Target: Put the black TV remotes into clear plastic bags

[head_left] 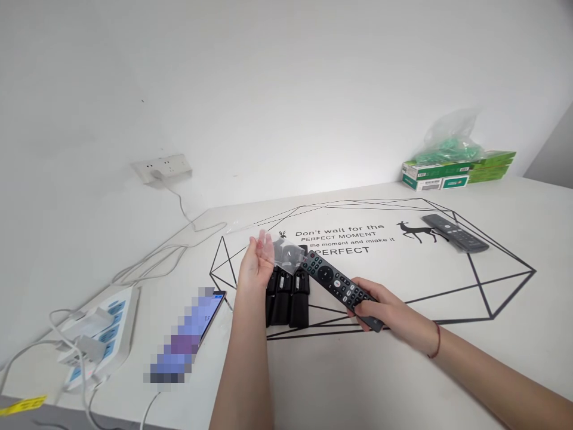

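My right hand [385, 312] is closed around the near end of a black remote control [335, 283], which points up and to the left above the white table [403, 370]. My left hand [256, 266] is raised with its fingers pinching a clear plastic bag [286, 254] whose open end meets the remote's far tip. Below the bag several black remotes [289, 298] lie side by side on the table.
Another black remote in a clear bag [454, 232] lies at the far right. Green boxes with a plastic bag on top [456, 167] stand by the wall. A phone [188, 337], a white power strip [101, 337] and cables [152, 263] occupy the left side. An empty clear bag [242, 226] lies further back.
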`<state>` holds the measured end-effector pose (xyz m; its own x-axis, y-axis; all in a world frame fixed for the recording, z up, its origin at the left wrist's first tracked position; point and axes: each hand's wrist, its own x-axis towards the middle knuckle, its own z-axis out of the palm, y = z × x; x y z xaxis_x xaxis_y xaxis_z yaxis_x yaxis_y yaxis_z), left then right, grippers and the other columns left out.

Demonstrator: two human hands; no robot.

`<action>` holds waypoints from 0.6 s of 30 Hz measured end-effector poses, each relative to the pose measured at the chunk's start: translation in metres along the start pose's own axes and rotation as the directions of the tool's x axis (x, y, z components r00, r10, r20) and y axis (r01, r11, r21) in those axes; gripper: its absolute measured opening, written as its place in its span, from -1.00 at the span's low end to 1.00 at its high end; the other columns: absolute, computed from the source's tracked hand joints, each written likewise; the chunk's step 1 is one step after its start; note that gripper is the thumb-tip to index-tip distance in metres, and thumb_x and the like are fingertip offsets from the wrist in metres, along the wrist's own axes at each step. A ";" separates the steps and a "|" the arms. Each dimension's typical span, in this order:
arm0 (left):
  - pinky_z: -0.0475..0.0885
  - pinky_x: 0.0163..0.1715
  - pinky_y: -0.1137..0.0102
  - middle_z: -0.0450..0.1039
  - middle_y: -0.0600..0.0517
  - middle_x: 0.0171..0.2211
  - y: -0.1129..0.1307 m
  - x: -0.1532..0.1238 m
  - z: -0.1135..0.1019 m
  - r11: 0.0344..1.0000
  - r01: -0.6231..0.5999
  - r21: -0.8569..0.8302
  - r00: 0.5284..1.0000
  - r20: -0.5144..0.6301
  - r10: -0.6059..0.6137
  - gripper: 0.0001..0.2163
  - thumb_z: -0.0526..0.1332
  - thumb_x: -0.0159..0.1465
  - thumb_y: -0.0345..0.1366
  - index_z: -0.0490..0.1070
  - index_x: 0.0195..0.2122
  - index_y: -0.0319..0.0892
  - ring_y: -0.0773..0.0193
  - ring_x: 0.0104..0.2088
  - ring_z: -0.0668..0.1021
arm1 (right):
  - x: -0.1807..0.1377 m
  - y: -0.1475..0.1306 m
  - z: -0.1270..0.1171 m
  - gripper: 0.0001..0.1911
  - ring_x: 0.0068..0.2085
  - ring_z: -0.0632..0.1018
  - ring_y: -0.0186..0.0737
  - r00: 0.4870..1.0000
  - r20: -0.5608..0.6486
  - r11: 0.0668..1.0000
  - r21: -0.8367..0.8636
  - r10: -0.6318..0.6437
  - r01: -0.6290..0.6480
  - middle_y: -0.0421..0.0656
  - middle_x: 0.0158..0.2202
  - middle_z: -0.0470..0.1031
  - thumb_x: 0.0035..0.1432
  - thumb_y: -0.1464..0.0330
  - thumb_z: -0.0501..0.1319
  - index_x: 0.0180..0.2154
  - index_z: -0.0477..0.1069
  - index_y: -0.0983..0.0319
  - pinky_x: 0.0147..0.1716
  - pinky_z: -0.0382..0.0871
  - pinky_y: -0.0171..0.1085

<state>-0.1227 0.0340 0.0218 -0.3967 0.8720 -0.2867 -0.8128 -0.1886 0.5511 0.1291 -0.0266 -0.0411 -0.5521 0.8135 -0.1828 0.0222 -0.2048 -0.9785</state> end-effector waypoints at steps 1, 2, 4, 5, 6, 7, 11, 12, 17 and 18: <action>0.52 -0.46 0.59 0.55 0.04 -0.45 -0.001 -0.001 0.000 1.000 -0.004 0.002 1.000 -0.007 0.004 -0.81 0.04 0.35 -0.39 0.35 -0.07 -0.26 0.40 -0.46 0.61 | 0.000 0.000 0.000 -0.77 -0.52 0.40 -0.37 1.000 0.002 1.000 0.006 -0.008 0.008 -0.22 -0.39 0.44 -0.02 0.43 0.09 -0.24 0.32 0.22 -0.53 0.09 -0.33; 0.52 -0.46 0.59 0.55 0.04 -0.44 -0.001 -0.001 0.001 1.000 -0.009 0.003 1.000 -0.012 0.009 -0.81 0.04 0.35 -0.39 0.35 -0.07 -0.25 0.40 -0.46 0.61 | -0.001 0.000 -0.001 -0.77 -0.52 0.40 -0.37 1.000 0.003 1.000 0.012 -0.016 0.016 -0.22 -0.39 0.44 -0.02 0.43 0.09 -0.23 0.32 0.21 -0.53 0.10 -0.33; 0.52 -0.47 0.59 0.55 0.05 -0.44 -0.001 -0.001 0.001 1.000 -0.020 -0.002 1.000 -0.016 0.020 -0.81 0.04 0.35 -0.39 0.35 -0.06 -0.25 0.41 -0.47 0.61 | -0.001 0.000 -0.001 -0.77 -0.52 0.39 -0.37 0.999 0.004 0.999 0.024 -0.036 0.036 -0.22 -0.38 0.45 -0.02 0.44 0.09 -0.24 0.32 0.21 -0.52 0.11 -0.32; 0.51 -0.47 0.60 0.55 0.05 -0.45 -0.001 -0.001 0.001 1.000 -0.027 -0.008 0.999 -0.017 0.027 -0.81 0.04 0.35 -0.40 0.34 -0.07 -0.25 0.41 -0.47 0.61 | -0.002 0.000 -0.001 -0.78 -0.52 0.39 -0.37 0.999 0.006 0.999 0.027 -0.045 0.045 -0.22 -0.38 0.45 -0.02 0.44 0.09 -0.24 0.32 0.21 -0.51 0.12 -0.32; 0.51 -0.47 0.60 0.55 0.06 -0.45 0.000 -0.001 0.001 0.999 -0.035 -0.016 0.999 -0.020 0.035 -0.82 0.04 0.35 -0.40 0.34 -0.07 -0.25 0.42 -0.48 0.61 | -0.002 -0.001 -0.001 -0.78 -0.52 0.39 -0.37 0.999 0.009 0.998 0.029 -0.052 0.052 -0.21 -0.39 0.45 -0.03 0.44 0.10 -0.25 0.32 0.21 -0.51 0.12 -0.32; 0.52 -0.47 0.61 0.54 0.06 -0.45 0.000 0.000 0.001 0.999 -0.044 -0.024 0.999 -0.023 0.044 -0.82 0.05 0.35 -0.40 0.34 -0.07 -0.25 0.42 -0.48 0.61 | -0.002 -0.001 -0.001 -0.77 -0.52 0.39 -0.37 0.998 0.010 0.998 0.029 -0.057 0.057 -0.21 -0.39 0.46 -0.03 0.44 0.10 -0.25 0.32 0.21 -0.50 0.12 -0.31; 0.52 -0.46 0.61 0.54 0.06 -0.45 -0.002 0.000 0.001 0.998 -0.060 -0.037 0.998 -0.030 0.059 -0.84 0.05 0.34 -0.40 0.33 -0.09 -0.26 0.43 -0.48 0.60 | -0.002 -0.002 0.000 -0.77 -0.52 0.39 -0.37 0.999 0.011 0.998 0.024 -0.053 0.053 -0.21 -0.39 0.46 -0.04 0.44 0.10 -0.25 0.33 0.22 -0.51 0.13 -0.32; 0.52 -0.47 0.62 0.54 0.06 -0.45 -0.003 -0.001 0.001 0.998 -0.059 -0.034 0.998 -0.027 0.058 -0.85 0.05 0.34 -0.41 0.33 -0.10 -0.26 0.43 -0.48 0.60 | -0.002 -0.002 0.000 -0.77 -0.52 0.39 -0.36 0.999 0.012 0.999 0.022 -0.050 0.050 -0.21 -0.40 0.46 -0.04 0.44 0.10 -0.25 0.33 0.22 -0.51 0.13 -0.32; 0.53 -0.42 0.58 0.56 0.04 -0.39 -0.010 -0.006 0.004 0.999 -0.055 -0.002 0.998 0.006 0.055 -0.86 0.08 0.33 -0.41 0.32 -0.11 -0.24 0.41 -0.42 0.61 | 0.000 -0.001 -0.001 -0.77 -0.52 0.39 -0.37 0.998 0.015 0.998 0.025 -0.055 0.055 -0.21 -0.40 0.45 -0.04 0.44 0.11 -0.24 0.33 0.23 -0.52 0.13 -0.32; 0.53 -0.40 0.57 0.56 0.03 -0.37 -0.012 -0.007 0.005 0.999 -0.050 0.005 0.999 0.019 0.050 -0.87 0.08 0.33 -0.41 0.32 -0.11 -0.23 0.41 -0.41 0.61 | 0.000 -0.001 -0.001 -0.77 -0.52 0.39 -0.37 0.998 0.015 0.998 0.030 -0.058 0.057 -0.21 -0.40 0.45 -0.03 0.44 0.11 -0.24 0.33 0.23 -0.51 0.13 -0.32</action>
<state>-0.1081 0.0323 0.0206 -0.4283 0.8701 -0.2439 -0.7899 -0.2294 0.5687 0.1299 -0.0260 -0.0398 -0.5649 0.8157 -0.1246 -0.0343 -0.1741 -0.9841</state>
